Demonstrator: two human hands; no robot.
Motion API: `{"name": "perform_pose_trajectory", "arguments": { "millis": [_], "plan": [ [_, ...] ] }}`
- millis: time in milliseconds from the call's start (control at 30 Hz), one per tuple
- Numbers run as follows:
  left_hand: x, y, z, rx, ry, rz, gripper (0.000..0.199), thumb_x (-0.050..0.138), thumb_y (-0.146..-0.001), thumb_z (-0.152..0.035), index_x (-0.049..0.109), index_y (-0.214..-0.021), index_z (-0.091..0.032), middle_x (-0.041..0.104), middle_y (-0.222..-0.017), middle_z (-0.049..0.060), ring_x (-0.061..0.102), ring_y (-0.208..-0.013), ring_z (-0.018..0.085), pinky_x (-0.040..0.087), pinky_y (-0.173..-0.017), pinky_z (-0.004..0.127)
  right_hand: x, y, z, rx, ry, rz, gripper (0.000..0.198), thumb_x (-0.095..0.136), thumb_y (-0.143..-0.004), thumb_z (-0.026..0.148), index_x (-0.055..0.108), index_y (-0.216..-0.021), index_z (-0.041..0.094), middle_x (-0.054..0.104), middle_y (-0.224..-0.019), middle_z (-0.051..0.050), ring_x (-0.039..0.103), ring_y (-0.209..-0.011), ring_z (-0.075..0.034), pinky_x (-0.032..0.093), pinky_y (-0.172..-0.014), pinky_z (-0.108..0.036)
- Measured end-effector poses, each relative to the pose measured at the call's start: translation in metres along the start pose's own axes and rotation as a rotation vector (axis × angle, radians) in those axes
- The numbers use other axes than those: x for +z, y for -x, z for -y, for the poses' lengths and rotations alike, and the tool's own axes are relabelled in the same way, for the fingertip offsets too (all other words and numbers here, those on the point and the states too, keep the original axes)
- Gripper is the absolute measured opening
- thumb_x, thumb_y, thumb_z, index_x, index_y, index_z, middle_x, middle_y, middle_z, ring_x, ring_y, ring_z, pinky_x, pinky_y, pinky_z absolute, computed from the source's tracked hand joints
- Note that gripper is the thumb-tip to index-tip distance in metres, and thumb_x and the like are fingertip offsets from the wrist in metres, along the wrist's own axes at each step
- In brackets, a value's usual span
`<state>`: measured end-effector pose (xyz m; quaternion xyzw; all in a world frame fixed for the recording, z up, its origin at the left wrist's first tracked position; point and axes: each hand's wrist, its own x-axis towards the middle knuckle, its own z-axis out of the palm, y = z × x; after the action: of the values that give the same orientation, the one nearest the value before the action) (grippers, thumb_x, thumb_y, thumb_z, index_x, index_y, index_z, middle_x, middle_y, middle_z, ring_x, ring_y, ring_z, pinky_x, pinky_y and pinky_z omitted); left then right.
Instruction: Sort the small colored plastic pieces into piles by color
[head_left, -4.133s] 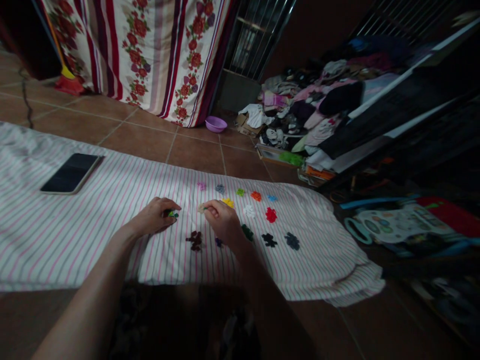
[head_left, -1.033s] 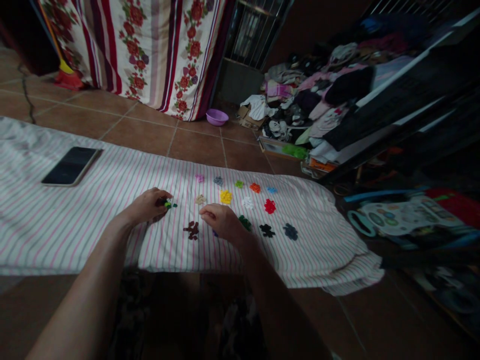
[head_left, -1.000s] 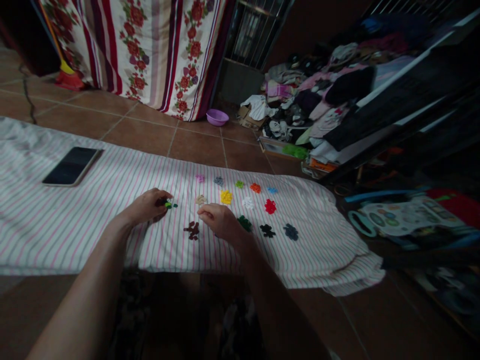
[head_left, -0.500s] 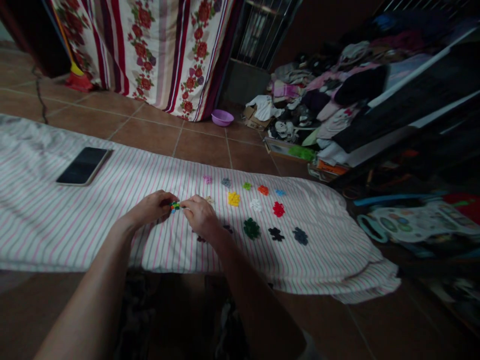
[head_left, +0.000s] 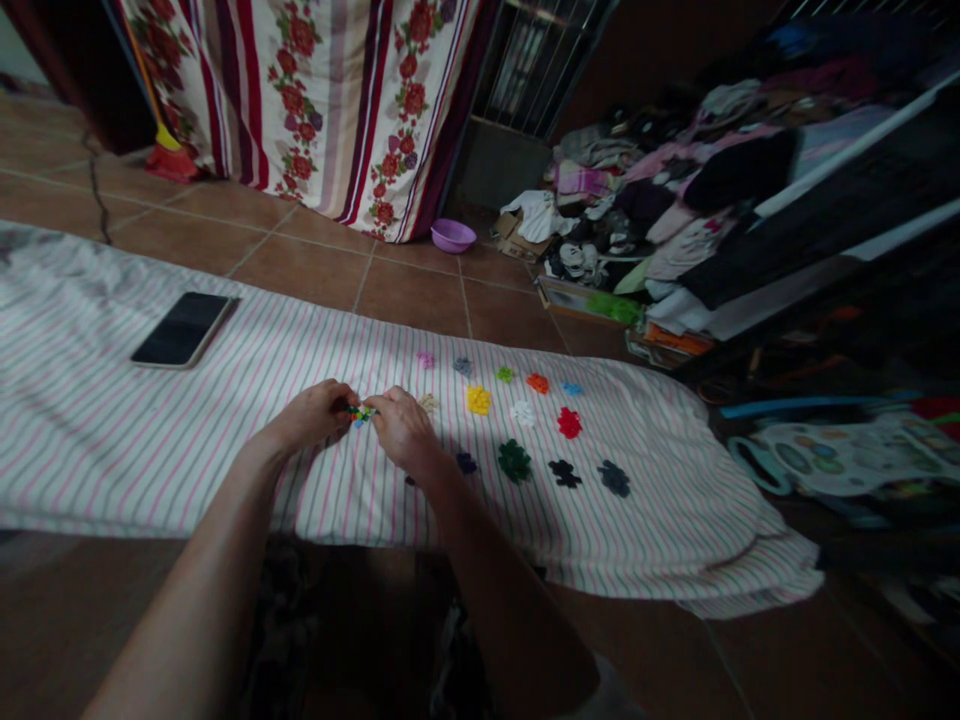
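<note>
My left hand (head_left: 322,411) is closed, its fingertips pinching a small multicoloured cluster of pieces (head_left: 361,415) in green, orange, blue and white. From the other side my right hand (head_left: 403,427) grips the same cluster between thumb and fingers. Its separate pieces are too small to make out. Sorted heaps of tiny pieces lie to the right: yellow (head_left: 478,400), white (head_left: 523,412), red (head_left: 569,422), dark green (head_left: 514,460), black (head_left: 564,473) and dark grey (head_left: 614,478). A beige heap (head_left: 428,403) and a dark heap (head_left: 466,462) sit close by my right hand and forearm.
A striped cloth (head_left: 285,330) covers the low surface. A phone (head_left: 184,330) lies on its left part. Pink (head_left: 426,360), grey (head_left: 463,366), lime (head_left: 505,374), orange (head_left: 537,383) and light blue (head_left: 572,388) heaps form the far row. Beyond, a purple basin (head_left: 453,236) stands on the floor.
The whole view has shifted slightly, so things appear farther right. Both hands stay together at the cluster, and a little more of it shows between the fingers.
</note>
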<state>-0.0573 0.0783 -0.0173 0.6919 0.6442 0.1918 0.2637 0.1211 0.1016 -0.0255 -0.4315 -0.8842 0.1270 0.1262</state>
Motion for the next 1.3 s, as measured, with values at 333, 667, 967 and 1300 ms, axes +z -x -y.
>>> {"name": "perform_pose_trajectory", "arguments": {
  "millis": [333,667,967,1300],
  "plan": [
    [-0.001,0.000,0.003,0.036,-0.051,-0.004,0.020,0.051,-0.078,-0.022,0.064,-0.092,-0.019,0.066,-0.093,0.006,0.062,-0.084,0.017,0.046,-0.080,0.029,-0.001,0.000,0.000,-0.032,-0.075,-0.015,0.030,0.043,-0.092,0.014,0.067,-0.109,0.021,0.060,-0.097,-0.006,0.056,-0.093,-0.017,0.043,-0.085,-0.028],
    [-0.002,0.002,-0.001,0.017,-0.057,0.003,0.015,0.052,-0.075,-0.021,0.062,-0.086,-0.019,0.065,-0.085,0.004,0.061,-0.076,0.016,0.045,-0.074,0.028,-0.003,0.001,0.012,-0.063,-0.101,0.007,0.021,0.051,-0.094,0.023,0.069,-0.103,0.021,0.060,-0.098,-0.005,0.055,-0.093,-0.016,0.043,-0.085,-0.028],
    [0.000,0.001,0.005,0.002,-0.094,-0.016,0.012,0.052,-0.076,-0.022,0.061,-0.083,-0.019,0.064,-0.084,0.004,0.061,-0.074,0.016,0.046,-0.072,0.027,0.007,-0.002,0.015,-0.064,-0.054,0.007,0.019,0.050,-0.094,0.027,0.067,-0.101,0.021,0.060,-0.099,-0.006,0.055,-0.094,-0.017,0.044,-0.084,-0.030],
    [0.002,0.001,0.007,0.007,-0.130,-0.029,0.015,0.050,-0.076,-0.020,0.062,-0.084,-0.019,0.065,-0.082,0.003,0.061,-0.074,0.015,0.045,-0.071,0.027,-0.001,0.001,0.031,-0.014,0.054,-0.009,0.021,0.044,-0.094,0.024,0.064,-0.100,0.021,0.062,-0.098,-0.008,0.054,-0.094,-0.021,0.047,-0.080,-0.034]
  ]
}}
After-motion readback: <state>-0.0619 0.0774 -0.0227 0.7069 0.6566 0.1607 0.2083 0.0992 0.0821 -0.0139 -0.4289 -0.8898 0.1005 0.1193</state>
